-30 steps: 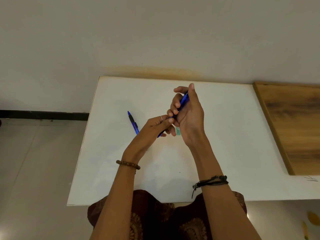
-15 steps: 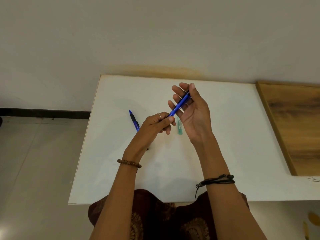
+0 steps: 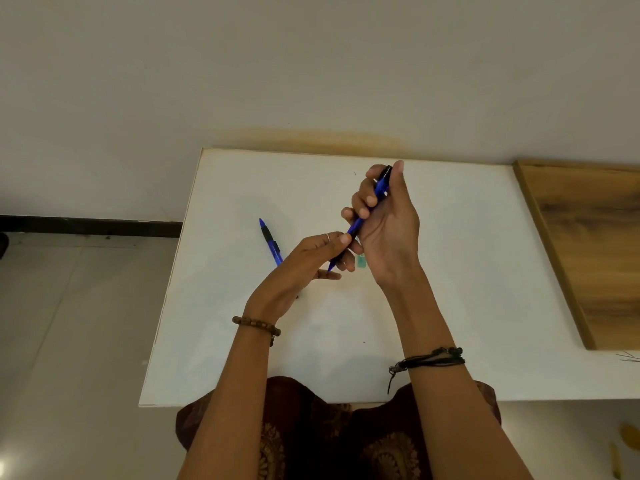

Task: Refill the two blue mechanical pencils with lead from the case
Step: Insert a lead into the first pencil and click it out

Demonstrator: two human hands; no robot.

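One blue mechanical pencil (image 3: 360, 221) is held slanted above the white table (image 3: 467, 271). My right hand (image 3: 388, 223) is wrapped around its upper half, thumb at the black cap end. My left hand (image 3: 304, 265) pinches the lower part near the tip with thumb and fingers. A second blue pencil (image 3: 269, 241) with a black grip lies flat on the table left of my hands, its lower end hidden behind my left hand. The small green lead case (image 3: 362, 261) lies on the table, mostly hidden behind my right hand.
A wooden board (image 3: 595, 244) lies along the table's right side. The table's back edge meets a pale wall. The floor and a black skirting strip (image 3: 86, 225) lie past the table's left edge. My patterned lap shows at the front edge.
My right hand has closed its fingers around the pencil and raised its cap end higher. The left hand keeps its pinch near the tip. The pencil on the table has not moved.
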